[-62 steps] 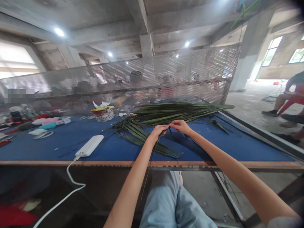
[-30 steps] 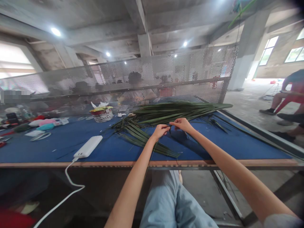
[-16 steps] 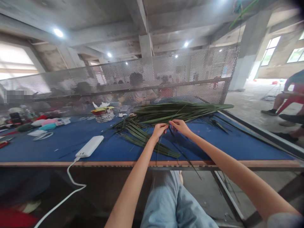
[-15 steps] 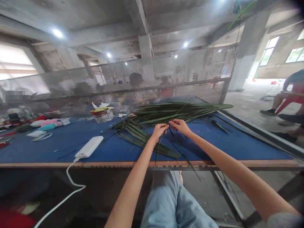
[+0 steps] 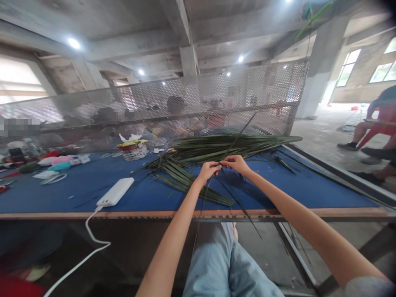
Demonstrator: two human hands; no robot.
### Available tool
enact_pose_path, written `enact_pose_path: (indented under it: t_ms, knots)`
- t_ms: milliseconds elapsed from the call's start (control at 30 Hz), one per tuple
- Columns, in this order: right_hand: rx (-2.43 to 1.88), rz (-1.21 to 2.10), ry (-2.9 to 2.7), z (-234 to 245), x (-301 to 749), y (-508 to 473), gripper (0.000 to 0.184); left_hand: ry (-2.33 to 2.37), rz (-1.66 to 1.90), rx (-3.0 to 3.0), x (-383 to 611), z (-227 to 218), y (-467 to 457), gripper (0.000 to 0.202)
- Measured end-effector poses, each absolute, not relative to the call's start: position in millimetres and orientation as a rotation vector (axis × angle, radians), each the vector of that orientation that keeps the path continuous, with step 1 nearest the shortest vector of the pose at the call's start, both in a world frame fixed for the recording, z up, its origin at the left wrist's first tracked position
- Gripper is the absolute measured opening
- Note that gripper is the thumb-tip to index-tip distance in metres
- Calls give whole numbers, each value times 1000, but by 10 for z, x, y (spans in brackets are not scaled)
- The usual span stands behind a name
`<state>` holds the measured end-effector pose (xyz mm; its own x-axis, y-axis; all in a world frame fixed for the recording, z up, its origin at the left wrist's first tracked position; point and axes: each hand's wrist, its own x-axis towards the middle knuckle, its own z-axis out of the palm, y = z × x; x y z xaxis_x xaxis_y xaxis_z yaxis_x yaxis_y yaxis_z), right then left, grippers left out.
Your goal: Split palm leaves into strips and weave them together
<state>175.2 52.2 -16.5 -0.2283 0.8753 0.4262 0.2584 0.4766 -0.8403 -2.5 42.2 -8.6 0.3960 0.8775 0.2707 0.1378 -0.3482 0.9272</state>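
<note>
While left hand [image 5: 208, 172] and right hand [image 5: 236, 163] pinch long thin green palm strip [image 5: 247, 125] in fingertips, hands sit just beside each other over big pile of dark green palm leaves [image 5: 222, 146]. Strip pokes up past pile and down past counter edge. Pile lies on flat blue counter [image 5: 309, 194]. White power bank [image 5: 115, 192] with white cable [image 5: 89, 231] lies left of hands. Woven basket [image 5: 133, 153] sits far side, near gray metal mesh fence [image 5: 262, 86].

Perforated metal screen [image 5: 247, 87], grey, standing behind a blue-topped worktable [image 5: 309, 194]. Right of the screen: concrete pillar [image 5: 315, 82], bare concrete floor [image 5: 321, 144], windows [image 5: 348, 68]. Above the screen: concrete ceiling beams [image 5: 133, 45], round ceiling lights [image 5: 74, 43].
</note>
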Motion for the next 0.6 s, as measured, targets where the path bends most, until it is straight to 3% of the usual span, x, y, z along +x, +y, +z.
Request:
enact_pose_path:
  t_ms: [433,600]
  knots:
    - [-976,919,-1694,-162,1736,509,48,880,1011,1670,-27,-114,430,28]
    - [-985,964,-1698,-156,1771,530,47,848,1015,1506,-29,-126,446,45]
